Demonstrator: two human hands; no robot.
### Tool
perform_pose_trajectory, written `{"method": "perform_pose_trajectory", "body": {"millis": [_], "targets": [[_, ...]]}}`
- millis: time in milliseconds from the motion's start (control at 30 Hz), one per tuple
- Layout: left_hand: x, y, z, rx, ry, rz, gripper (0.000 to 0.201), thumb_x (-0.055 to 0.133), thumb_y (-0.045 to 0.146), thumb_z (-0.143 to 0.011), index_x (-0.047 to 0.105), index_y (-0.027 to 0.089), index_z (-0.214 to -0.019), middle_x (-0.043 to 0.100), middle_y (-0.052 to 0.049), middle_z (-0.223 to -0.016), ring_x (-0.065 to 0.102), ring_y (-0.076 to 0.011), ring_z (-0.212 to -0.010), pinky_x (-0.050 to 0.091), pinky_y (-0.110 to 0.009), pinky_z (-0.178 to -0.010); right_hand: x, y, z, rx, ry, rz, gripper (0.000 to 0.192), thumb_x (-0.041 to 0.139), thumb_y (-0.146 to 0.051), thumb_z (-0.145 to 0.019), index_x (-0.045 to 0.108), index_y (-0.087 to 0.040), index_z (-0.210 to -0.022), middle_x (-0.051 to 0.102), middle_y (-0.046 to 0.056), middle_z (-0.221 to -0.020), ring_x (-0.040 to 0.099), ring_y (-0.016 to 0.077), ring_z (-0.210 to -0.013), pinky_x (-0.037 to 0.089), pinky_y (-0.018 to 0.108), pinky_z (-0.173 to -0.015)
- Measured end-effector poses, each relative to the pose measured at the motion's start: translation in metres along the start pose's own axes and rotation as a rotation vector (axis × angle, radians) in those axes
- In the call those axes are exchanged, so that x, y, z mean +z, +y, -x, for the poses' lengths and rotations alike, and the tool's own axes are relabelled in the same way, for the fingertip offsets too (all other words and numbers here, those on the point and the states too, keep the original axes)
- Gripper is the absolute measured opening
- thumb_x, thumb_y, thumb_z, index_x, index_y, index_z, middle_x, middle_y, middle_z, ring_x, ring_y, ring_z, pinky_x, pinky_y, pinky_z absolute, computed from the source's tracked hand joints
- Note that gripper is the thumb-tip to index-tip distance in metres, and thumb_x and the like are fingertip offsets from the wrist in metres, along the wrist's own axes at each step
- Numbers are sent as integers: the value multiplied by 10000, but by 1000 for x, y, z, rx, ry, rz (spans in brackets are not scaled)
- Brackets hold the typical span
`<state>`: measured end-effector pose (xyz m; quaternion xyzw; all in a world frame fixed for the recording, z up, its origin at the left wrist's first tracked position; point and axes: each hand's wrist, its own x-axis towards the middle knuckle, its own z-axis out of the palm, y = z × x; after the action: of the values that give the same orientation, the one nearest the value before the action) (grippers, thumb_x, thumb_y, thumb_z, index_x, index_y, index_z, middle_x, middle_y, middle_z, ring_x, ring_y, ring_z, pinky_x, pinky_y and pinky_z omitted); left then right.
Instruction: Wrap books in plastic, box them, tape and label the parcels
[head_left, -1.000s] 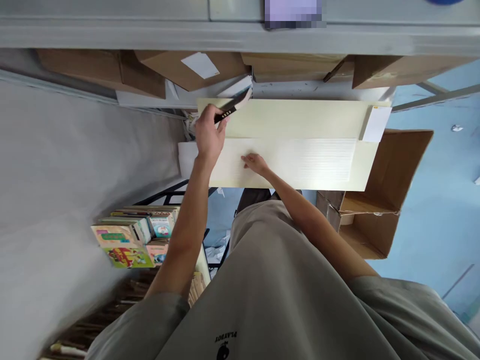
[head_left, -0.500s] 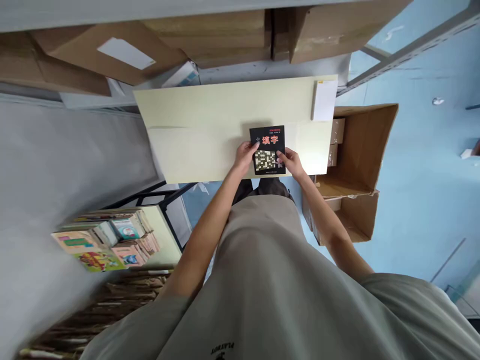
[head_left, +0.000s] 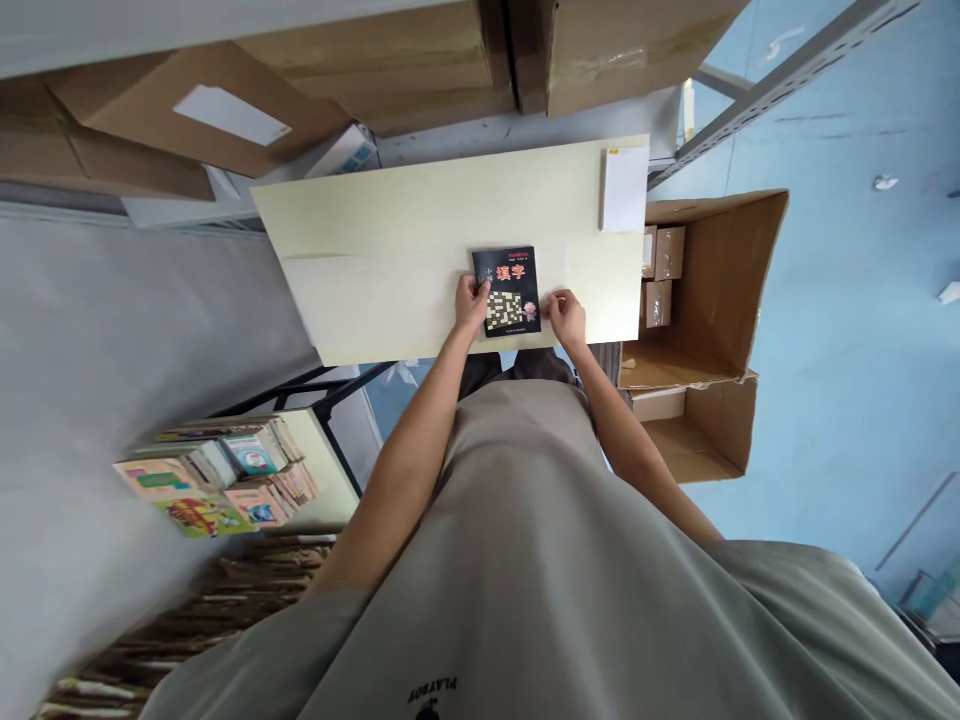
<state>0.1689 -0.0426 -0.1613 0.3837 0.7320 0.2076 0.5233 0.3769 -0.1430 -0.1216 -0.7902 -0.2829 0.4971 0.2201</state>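
A small black book with red characters and a crossword grid on its cover lies flat on a pale yellow table. My left hand grips the book's left edge. To the book's right, my right hand rests on the tabletop, its fingers touching or almost touching the book's lower right corner. A large pale sheet covers the near left part of the table under the book.
A white pad lies at the table's far right corner. An open cardboard box holding small cartons stands to the right on the blue floor. Cardboard boxes fill the shelf behind. Stacked children's books sit low at the left.
My left hand carried the black book from the far left shelf area down onto the table in front of me. My right hand went to the book, then slid just off its right edge.
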Motion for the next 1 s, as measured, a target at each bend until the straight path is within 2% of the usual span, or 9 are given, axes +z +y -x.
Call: {"method": "perform_pose_trajectory", "body": {"millis": [100,167,300,367,500,667,800,1000], "targets": [[0,2,-2,29,14,-16,441,927,543,-1028,563,295,-1005,764,-52,-1011,793,-283,-1115,656,-473,-1127,-1,-2,2,3,-21,22,177,535,-404,-1214,652,-272,-1214,925,129,-1142,886,268,-1063,623,396,-1097],[1,3,-2,24,19,-16,469,936,579,-1013,563,295,-998,768,-59,-1015,794,-298,-1141,655,-487,-1142,-5,-1,3,-3,-2,79,205,549,-405,-1209,652,-256,-1305,915,157,-1217,882,294,-1123,618,424,-1106],[3,4,-2,-8,24,27,468,953,578,-1008,591,281,-1008,781,-60,-1034,793,-288,-1145,660,-478,-1144,-16,7,-2,-11,195,174,357,554,-451,-1209,631,-227,-1476,863,212,-1366,848,347,-1209,620,494,-1121],[4,4,-2,-22,22,64,442,962,546,-1014,616,271,-1032,784,-58,-1029,793,-278,-1119,669,-457,-1111,-20,13,-10,-17,241,182,333,579,-470,-1191,679,-218,-1385,855,223,-1345,827,356,-1191,627,526,-1134],[4,-1,-6,-42,16,92,440,960,570,-1024,664,258,-1115,791,-59,-1038,802,-261,-1072,679,-418,-1037,-17,21,-23,-33,232,236,246,615,-450,-1159,729,-232,-1148,838,207,-1262,788,346,-1176,643,529,-1129],[7,-10,-12,-7,-12,162,528,944,695,-999,673,269,-1151,769,-41,-1028,797,-254,-1052,678,-406,-990,-15,26,-28,-86,278,231,187,614,-378,-1122,725,-241,-1060,783,180,-1223,762,304,-1080,659,490,-1101],[5,-14,-16,-6,-4,161,479,933,644,-1022,651,272,-1129,757,-50,-1043,786,-263,-1070,665,-402,-988,-24,26,-30,-96,287,168,103,662,-314,-1064,681,-249,-985,763,166,-1193,740,281,-1015,652,506,-1127],[-2,-11,-17,-10,29,174,414,968,534,-1003,655,267,-1046,758,-46,-978,783,-282,-1075,670,-435,-1051,-30,13,-25,-52,243,174,85,665,-244,-1040,638,-259,-961,781,146,-1164,765,277,-1034,655,465,-1071]]}}
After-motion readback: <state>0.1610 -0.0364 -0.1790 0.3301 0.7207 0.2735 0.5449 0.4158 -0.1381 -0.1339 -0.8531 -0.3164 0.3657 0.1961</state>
